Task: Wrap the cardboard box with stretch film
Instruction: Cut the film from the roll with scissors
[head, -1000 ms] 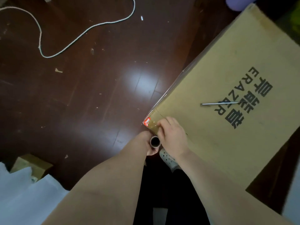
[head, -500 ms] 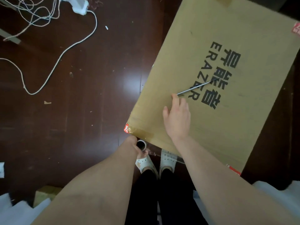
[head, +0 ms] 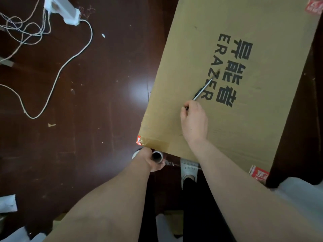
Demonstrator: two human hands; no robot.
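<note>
A large cardboard box (head: 262, 119) with black printed lettering fills the right half of the head view, its near left corner taped and carrying a red label. My left hand (head: 152, 161) grips the stretch film roll (head: 157, 157) upright just below that corner; only the roll's open core end shows. My right hand (head: 194, 121) lies on the box top and pinches the near end of a thin silver knife (head: 203, 89) that lies slanted across the lettering.
Dark wooden floor (head: 87, 102) lies left of the box, with a white cord (head: 57, 77) and a white power strip (head: 61, 10) at the far left. My white shoes (head: 189, 167) stand by the box's near edge. White sheets lie at the bottom corners.
My right hand left the taped corner, slid up across the box top and took hold of the silver knife's end. My view shifted so the box lies more upright in frame. The left hand kept the roll.
</note>
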